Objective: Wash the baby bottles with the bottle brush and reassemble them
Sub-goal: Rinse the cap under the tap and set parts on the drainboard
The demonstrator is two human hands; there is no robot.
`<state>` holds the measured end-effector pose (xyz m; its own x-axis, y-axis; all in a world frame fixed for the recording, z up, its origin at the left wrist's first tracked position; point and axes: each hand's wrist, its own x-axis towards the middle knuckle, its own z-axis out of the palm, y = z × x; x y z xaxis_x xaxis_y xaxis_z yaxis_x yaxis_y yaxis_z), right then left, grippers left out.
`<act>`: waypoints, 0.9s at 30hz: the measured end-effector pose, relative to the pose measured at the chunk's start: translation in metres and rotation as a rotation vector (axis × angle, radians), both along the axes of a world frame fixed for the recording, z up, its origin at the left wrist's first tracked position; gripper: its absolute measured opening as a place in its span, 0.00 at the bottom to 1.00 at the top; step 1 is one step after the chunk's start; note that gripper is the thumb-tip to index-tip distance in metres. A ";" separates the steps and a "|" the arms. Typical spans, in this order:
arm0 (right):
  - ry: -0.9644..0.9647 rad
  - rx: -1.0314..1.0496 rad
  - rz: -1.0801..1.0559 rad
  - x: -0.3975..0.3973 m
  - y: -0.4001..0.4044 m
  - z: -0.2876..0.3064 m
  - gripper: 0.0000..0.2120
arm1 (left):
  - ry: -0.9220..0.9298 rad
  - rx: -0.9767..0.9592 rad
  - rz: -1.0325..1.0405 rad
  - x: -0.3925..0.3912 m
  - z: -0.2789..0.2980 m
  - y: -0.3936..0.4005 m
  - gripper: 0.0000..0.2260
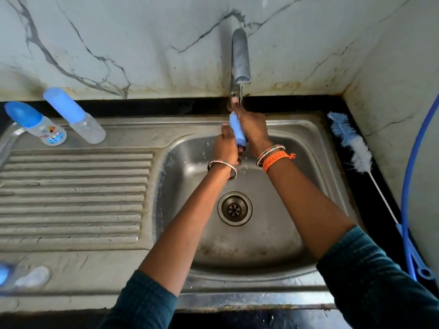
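Two hands meet under the grey metal tap (240,58), over the basin of the stainless-steel sink (280,236). The right hand (253,129) and the left hand (225,146) both have their fingers curled round a light-blue plastic bottle cap (237,131), held upright just below the spout — a thin stream of water falls onto it.

On the ribbed draining board, well apart from the hands, stand two clear baby bottles: one with printed pictures and a rounded blue cap (35,123), and just beside it a plain one with a tall light-blue cap (74,115).

The blue-and-white bristled bottle brush (354,143) lies on the black counter to the right of the sink, untouched.
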<state>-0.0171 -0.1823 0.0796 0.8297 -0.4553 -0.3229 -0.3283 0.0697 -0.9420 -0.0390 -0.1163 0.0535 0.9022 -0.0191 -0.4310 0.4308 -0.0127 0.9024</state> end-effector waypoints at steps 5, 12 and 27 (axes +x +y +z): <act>-0.240 -0.088 0.232 -0.008 0.007 -0.011 0.08 | 0.156 -0.381 0.056 0.003 0.014 -0.002 0.23; -0.279 -0.164 -0.051 -0.007 -0.011 -0.009 0.11 | 0.241 -0.498 -0.047 0.002 0.012 0.001 0.18; -0.147 -0.424 0.339 -0.029 0.012 -0.008 0.29 | 0.184 -0.726 -0.058 0.000 -0.006 0.015 0.17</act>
<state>-0.0456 -0.1705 0.0711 0.9747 -0.2200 -0.0393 -0.1293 -0.4114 -0.9022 -0.0394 -0.1015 0.0473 0.8057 -0.4017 -0.4353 0.5922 0.5311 0.6060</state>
